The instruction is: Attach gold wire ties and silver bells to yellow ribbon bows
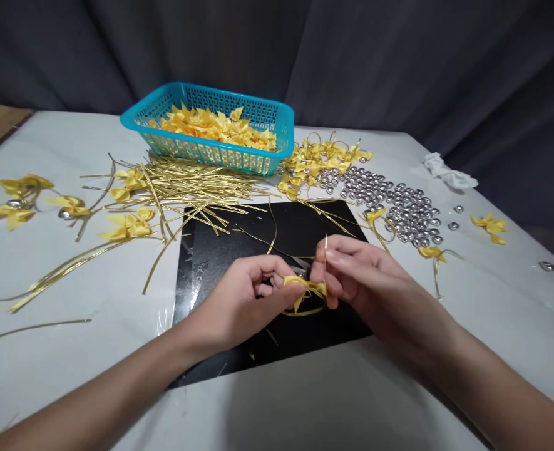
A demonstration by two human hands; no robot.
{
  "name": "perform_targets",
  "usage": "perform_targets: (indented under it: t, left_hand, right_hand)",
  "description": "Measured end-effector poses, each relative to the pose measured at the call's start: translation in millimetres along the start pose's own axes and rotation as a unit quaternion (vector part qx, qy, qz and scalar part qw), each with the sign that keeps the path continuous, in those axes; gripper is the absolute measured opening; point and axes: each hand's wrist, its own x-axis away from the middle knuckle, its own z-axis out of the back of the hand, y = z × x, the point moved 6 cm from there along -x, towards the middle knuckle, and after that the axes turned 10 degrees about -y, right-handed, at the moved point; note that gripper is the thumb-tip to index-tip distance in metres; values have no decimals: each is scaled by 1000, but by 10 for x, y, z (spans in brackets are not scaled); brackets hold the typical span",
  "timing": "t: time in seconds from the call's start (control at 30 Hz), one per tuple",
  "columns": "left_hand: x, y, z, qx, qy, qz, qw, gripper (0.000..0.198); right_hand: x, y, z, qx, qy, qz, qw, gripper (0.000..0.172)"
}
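Between the thumb and fingers of my left hand (pixel 253 297) is a yellow ribbon bow (pixel 295 282), held over the black mat (pixel 220 338). My right hand (pixel 352 269) is closed at the bow's right end, pinching a thin, pale cord (pixel 325 254) that stands upright from the fingertips. A loop of gold cord (pixel 300 313) hangs just below the bow. Behind the hands, a pair of scissors (pixel 301 263) lies on the mat, partly hidden by the fingers.
A blue basket (pixel 201 145) of yellow ribbon bows stands at the back. Gold cords (pixel 196 181) lie in a heap before it. Silver beads (pixel 403 207) spread to the right, beside finished-looking bows with cords (pixel 323 156). A white crumpled cloth (pixel 450 172) lies far right.
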Motion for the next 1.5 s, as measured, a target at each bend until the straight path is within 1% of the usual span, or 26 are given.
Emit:
perform_targets:
  t: [0.1, 0.23, 0.43, 0.5, 0.57, 0.63, 0.7, 0.77, 0.87, 0.97, 1.03, 1.07, 1.13, 1.23, 1.4, 1.5]
  left_hand:
    - [-2, -4, 5, -7, -1, 0, 1000, 24]
    - [-5, -20, -3, -10, -4, 5, 1000, 23]
    - [8, -28, -19, -27, 1, 10, 1000, 25]
    - [8, -30, -18, -29, 4, 14, 999, 25]
    - [5, -34, -18, -28, 3, 15, 999, 25]
    - [4, -39, -18, -30, 3, 15, 999, 26]
    - [4, -43, -17, -31, 4, 13, 999, 26]
    - [3, -44, -17, -31, 4, 8, 999, 26]
    - [-1, -42, -18, -33, 2, 4, 999, 25]
    - [-7, -42, -19, -32, 2, 9, 999, 24]
    - [-9, -42, -18, -33, 7, 12, 999, 24]
    - [-9, -43, -19, -35, 9, 13, 999, 23]
    - [-5, -42, -18, -38, 17, 13, 999, 22]
    - [5, -43, -10, -40, 28, 11, 999, 21]
    - [4, -48, 0, -41, 29, 13, 999, 20]
    - [-3, -50, -4, -40, 29, 13, 999, 20]
  right_hand:
    - [2, 26, -24, -64, -19, -18, 998, 12]
    - [5, -5, 33, -117, 14, 4, 993, 10]
    - [8, -220, 156, -88, 63, 54, 993, 22]
    - [32, -295, 171, -103, 71, 69, 990, 24]
    - [72, -337, 194, -132, 95, 78, 984, 29]
    - [118, -342, 222, -152, 128, 79, 977, 37]
    - [156, -334, 242, -160, 149, 79, 973, 41]
    - [182, -336, 253, -160, 149, 91, 971, 41]
    - [214, -356, 275, -144, 143, 123, 971, 35]
    - [233, -388, 287, -77, 147, 151, 975, 28]
    - [238, -428, 283, -23, 154, 176, 972, 26]
    - [234, -441, 278, -14, 154, 183, 971, 26]
    - [207, -432, 266, -37, 143, 171, 974, 28]
    - [164, -394, 247, -77, 123, 118, 982, 32]
    - [159, -445, 248, -13, 115, 115, 987, 29]
    - [161, -447, 258, -19, 114, 109, 987, 31]
